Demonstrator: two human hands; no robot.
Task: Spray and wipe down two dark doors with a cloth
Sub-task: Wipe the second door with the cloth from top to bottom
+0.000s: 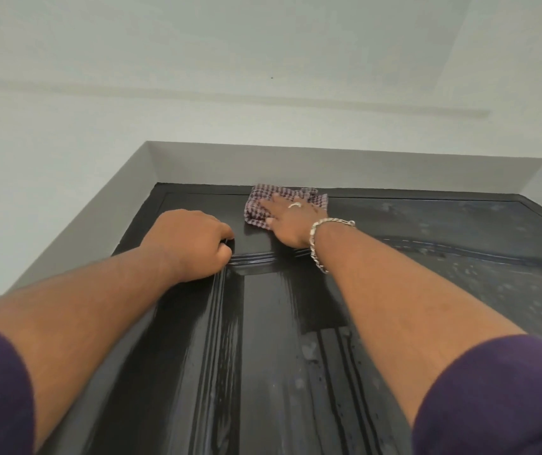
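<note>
Fingers point(274, 205) of the right hand point(287, 221) lie straight, pressing the cloth point(259, 201) beneath them onto the door point(263, 323).

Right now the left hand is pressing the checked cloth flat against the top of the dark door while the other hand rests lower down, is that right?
Not quite: the head view shows the right hand, the one with the bracelet, pressing the checked cloth flat against the top of the dark door. The left hand is the one resting lower down, fingers curled against the door's moulding.
</note>
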